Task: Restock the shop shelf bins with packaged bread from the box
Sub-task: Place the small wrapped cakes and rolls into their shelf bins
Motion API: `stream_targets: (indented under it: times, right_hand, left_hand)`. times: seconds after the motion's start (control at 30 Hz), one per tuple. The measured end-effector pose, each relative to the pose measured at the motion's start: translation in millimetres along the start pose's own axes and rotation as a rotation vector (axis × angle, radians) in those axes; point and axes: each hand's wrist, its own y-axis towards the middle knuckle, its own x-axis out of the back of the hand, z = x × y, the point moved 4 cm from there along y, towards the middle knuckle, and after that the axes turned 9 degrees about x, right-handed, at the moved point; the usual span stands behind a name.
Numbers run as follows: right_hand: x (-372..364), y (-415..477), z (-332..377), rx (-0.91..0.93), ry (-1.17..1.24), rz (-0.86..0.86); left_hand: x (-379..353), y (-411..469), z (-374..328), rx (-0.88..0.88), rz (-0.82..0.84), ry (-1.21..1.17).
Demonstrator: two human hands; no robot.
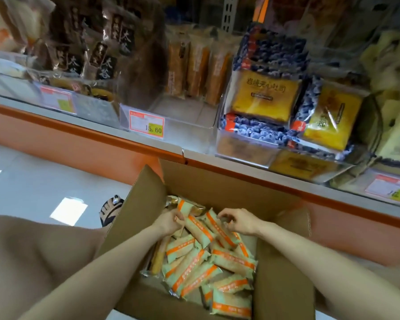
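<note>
Both hands [169, 221] [239, 221] on bread packets [194, 269], between upright box flaps [143, 204].

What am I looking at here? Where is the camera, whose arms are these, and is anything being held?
There is no machine here. A person works with bare hands, and the single picture comes from a camera worn on the head, looking forward and down. Both arms reach into an open cardboard box that holds many bread packets in green and orange wrappers. The left hand pinches one packet by its end. The right hand curls over other packets, but the picture does not show whether it grips one. Behind the box is a shop shelf with clear bins. The middle bin, marked by a price tag, is mostly bare, with a few long loaves standing at its back.
</note>
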Motion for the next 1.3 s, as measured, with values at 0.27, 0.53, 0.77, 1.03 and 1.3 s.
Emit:
stream_targets:
  times: [0.27,0.53,0.77,1.03,1.3]
  right_hand:
    - [-41,54,-32,-0.057,-0.049,0.087]
    - [-83,71,-53,-0.151,0.04,0.135]
    - [-97,64,-41,-0.179,0.157,0.004]
    - [-82,44,-16,-0.171,0.323,-0.143]
    - [-31,-1,28,-0.031,0.29,-0.272]
  left_hand:
    - [-29,58,5,0.009,0.039,0.053]
    - [-45,75,14,-0.07,0.014,0.092]
    - [-48,60,17,-0.137,-0.132,0.064]
    - [-29,40,2,-0.149,-0.269,0.16]
    - [6,-17,-24,-0.306,-0.16,-0.078]
